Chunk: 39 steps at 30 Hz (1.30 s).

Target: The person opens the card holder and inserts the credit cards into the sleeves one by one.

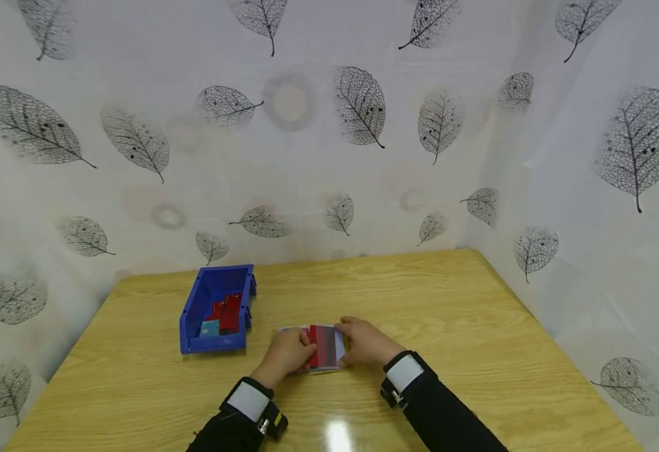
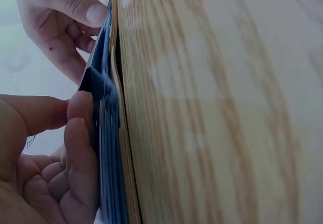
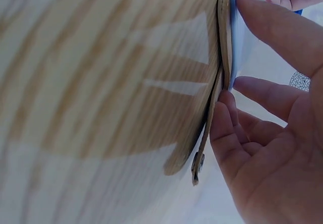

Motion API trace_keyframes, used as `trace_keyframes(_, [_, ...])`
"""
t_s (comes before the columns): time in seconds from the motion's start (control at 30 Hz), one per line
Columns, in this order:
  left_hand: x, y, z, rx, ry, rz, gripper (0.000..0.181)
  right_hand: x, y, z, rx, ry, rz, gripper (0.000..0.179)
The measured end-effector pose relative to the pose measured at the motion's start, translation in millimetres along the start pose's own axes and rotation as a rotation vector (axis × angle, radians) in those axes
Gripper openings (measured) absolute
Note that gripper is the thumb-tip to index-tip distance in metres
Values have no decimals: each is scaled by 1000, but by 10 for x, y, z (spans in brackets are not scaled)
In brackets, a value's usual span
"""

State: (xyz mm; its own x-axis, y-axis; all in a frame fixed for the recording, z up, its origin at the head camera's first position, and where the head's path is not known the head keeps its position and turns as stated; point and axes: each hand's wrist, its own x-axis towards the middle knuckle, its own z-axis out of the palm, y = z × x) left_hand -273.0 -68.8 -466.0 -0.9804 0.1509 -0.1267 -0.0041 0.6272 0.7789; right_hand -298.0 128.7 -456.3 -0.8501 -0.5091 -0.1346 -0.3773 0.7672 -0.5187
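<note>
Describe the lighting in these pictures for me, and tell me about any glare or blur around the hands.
Head view: fairly even light, with one bright glare spot on the table near the bottom edge; left wrist view: dimmer, pale washed-out patches on the wood, left hand fairly clear; right wrist view: also dim, sharp-edged pale reflections, no strong blur on the right hand.

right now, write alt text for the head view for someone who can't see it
A left hand pinches a red card at an open card holder on a wooden table; the right hand holds the holder's right edge. A blue bin of cards sits left, before a leaf-print backdrop.
</note>
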Motion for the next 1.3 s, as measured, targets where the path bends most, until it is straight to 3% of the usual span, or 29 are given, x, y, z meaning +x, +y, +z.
trace_keyframes(0.23, [-45,62,14,111,16,62,24,-13,-22,-5,11,10,-26,75])
trace_keyframes(0.53, [-92,107,89,306,123,116,23,-35,-1,47,31,12,-48,76])
trace_keyframes(0.73, [-117,141,91,342,117,188,29,-30,18,27,14,26,-59,76])
trace_keyframes(0.83, [-106,119,73,305,81,200,29,-18,31,35,20,40,-69,74])
trace_keyframes(0.93, [-107,87,3,215,19,180,18,-16,31,37,32,47,-72,76])
trace_keyframes(1.0, [-112,43,-72,204,21,176,15,-22,23,31,40,44,-68,80])
trace_keyframes(1.17, [-143,-126,-317,296,105,139,45,-32,9,7,49,17,-48,86])
trace_keyframes(1.3, [-180,-266,-471,303,36,119,63,-7,17,7,37,-4,-34,87])
